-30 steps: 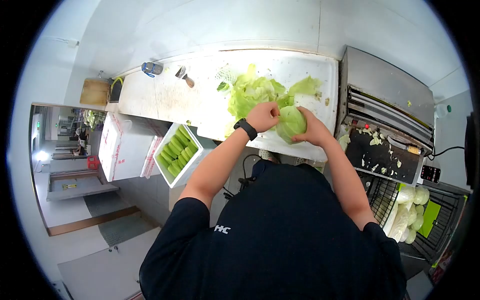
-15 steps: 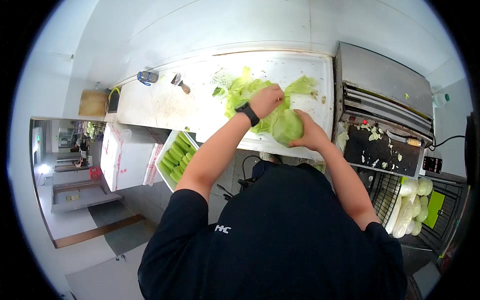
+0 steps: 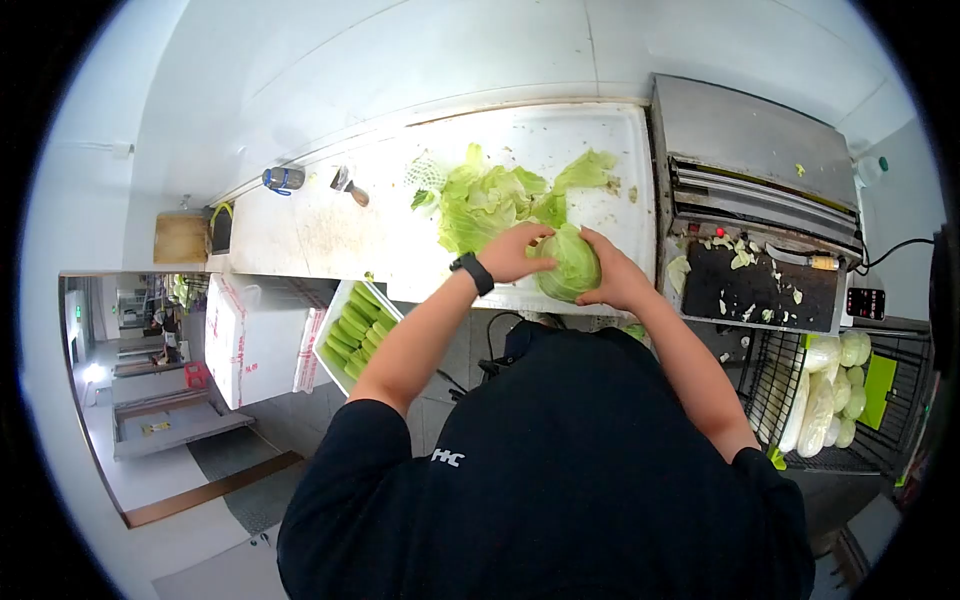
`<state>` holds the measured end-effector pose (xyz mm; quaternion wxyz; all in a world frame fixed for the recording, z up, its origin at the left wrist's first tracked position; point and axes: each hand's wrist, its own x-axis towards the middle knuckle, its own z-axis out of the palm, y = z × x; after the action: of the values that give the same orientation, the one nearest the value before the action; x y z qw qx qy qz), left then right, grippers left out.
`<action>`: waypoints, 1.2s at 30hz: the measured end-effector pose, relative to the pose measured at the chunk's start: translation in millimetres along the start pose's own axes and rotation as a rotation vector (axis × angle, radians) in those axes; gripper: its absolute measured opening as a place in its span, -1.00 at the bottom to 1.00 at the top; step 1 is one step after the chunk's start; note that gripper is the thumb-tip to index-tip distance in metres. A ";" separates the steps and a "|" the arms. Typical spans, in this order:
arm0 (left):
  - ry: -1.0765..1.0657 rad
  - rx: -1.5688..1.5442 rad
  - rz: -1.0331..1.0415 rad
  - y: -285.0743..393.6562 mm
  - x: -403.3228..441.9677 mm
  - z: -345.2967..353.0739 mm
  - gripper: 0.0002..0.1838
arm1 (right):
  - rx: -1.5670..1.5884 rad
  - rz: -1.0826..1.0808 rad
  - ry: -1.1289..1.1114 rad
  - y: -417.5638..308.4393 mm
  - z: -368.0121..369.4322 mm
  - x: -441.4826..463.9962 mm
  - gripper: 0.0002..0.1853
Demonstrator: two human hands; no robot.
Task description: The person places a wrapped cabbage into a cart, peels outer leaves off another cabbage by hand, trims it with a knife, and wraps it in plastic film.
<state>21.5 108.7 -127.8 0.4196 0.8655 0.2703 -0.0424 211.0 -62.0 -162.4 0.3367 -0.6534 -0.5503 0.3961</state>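
Observation:
A round green cabbage is held at the near edge of the white tray. My right hand wraps its right side, with fingers at the top and thumb lower down. On the other side, my left hand, below a black wristwatch, grips the cabbage's left edge with thumb and fingers apart. Loose cabbage leaves lie heaped just beyond my left hand. Another torn leaf rests farther back on the tray.
Right of the tray stands a metal machine with a dark plate bearing scraps and a knife. A scraper and a bottle lie to the left. Below are a bin of green vegetables and a wire cart.
My left hand has come down from above the leaves to the cabbage's left side. My right hand keeps its hold, and the view has shifted slightly.

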 end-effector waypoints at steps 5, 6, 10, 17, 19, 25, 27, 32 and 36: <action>0.068 -0.044 0.084 -16.8 -5.3 10.8 -0.39 | -0.025 -0.025 0.003 1.7 1.2 3.1 0.21; 0.049 -0.100 0.066 -17.7 -6.1 9.9 -0.41 | -0.027 -0.033 -0.007 0.3 0.2 3.9 0.21; 0.029 -0.253 0.039 -19.0 -12.1 8.9 -0.48 | -0.022 -0.020 -0.018 0.0 -0.2 4.7 0.20; 0.070 -0.187 0.099 -20.9 -13.3 7.4 -0.55 | -0.046 -0.056 0.004 -1.4 2.8 7.3 0.20; 0.113 0.126 0.167 -20.8 -10.0 7.5 -0.59 | -0.053 -0.057 -0.014 -4.2 0.6 7.7 0.20; 0.200 0.047 0.085 -6.2 -11.4 12.5 -0.44 | -0.074 -0.078 -0.054 6.3 -6.4 9.8 0.21; 0.125 0.041 0.029 2.4 -16.1 10.0 -0.40 | -0.046 -0.067 -0.049 14.1 -5.6 13.6 0.22; -0.035 -0.150 -0.045 -21.7 -8.0 6.2 -0.37 | 0.046 -0.074 -0.092 17.3 -9.8 22.0 0.19; -0.050 -0.225 -0.045 -46.4 -1.7 7.9 -0.41 | 0.068 -0.091 -0.095 18.9 -10.9 26.3 0.17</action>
<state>-2.1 125.3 -165.0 0.5195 0.8055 0.2821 -0.0427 231.3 -39.3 -177.8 0.3499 -0.5962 -0.5811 0.4294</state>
